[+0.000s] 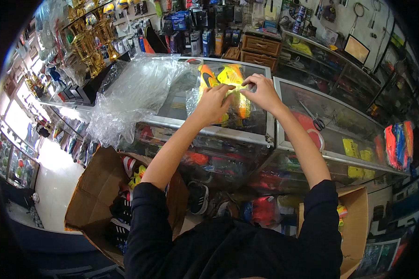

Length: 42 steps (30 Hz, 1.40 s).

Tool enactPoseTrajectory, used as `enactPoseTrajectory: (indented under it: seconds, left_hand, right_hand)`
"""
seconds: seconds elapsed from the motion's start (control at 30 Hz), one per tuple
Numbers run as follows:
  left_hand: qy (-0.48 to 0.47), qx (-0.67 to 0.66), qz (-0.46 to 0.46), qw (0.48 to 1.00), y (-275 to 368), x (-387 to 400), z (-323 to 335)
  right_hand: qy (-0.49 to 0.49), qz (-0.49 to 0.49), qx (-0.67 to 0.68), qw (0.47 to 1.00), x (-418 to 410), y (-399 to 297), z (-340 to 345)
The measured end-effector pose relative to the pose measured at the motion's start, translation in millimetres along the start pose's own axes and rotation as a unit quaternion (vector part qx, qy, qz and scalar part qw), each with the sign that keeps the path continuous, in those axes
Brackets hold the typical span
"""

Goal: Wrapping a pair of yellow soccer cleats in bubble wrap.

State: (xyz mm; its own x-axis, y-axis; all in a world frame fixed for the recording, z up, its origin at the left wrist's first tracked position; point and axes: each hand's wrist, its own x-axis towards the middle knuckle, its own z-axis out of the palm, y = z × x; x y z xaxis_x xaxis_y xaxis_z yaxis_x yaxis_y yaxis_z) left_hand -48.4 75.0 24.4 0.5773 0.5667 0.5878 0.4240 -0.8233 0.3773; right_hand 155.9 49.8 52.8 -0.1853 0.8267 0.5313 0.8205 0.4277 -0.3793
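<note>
A pair of yellow and orange sports shoes (232, 75) lies in clear plastic wrap on the glass top of a display counter. My left hand (214, 101) is over the near left part of the wrapped pair, fingers bent. From the right, my right hand (260, 89) reaches to the pair's right side, thumb and index finger close together at the wrap. Whether either hand pinches the film cannot be told. A large crumpled clear plastic sheet (143, 83) covers the counter's left part, beside the pair.
Scissors (314, 118) and a roll of tape (316, 139) rest on the right counter (349, 101), with packed bright items (399, 144) at its far end. Below stand an open cardboard box of shoes (94, 195) at left and another box (356, 223) at right. Golden trophies (90, 42) stand at upper left.
</note>
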Motion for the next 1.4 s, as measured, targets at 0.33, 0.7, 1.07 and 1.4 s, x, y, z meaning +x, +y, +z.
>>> enactPoseTrajectory:
  seconds: [0.33,0.7,1.07,1.4]
  left_hand:
    - [0.005,0.006,0.012,1.0,-24,39,4]
    - [-0.008,0.148,0.095,0.984,-17,47,1]
    - [-0.021,-0.03,0.013,0.999,-33,43,1]
    - [-0.064,0.006,-0.102,0.993,-30,46,4]
  right_hand:
    - [-0.041,0.071,0.134,0.988,10,8,-2]
    - [-0.062,0.077,0.156,0.983,13,10,-1]
    - [-0.054,0.11,0.151,0.981,15,9,0]
    - [-0.023,0.109,0.091,0.99,19,12,9]
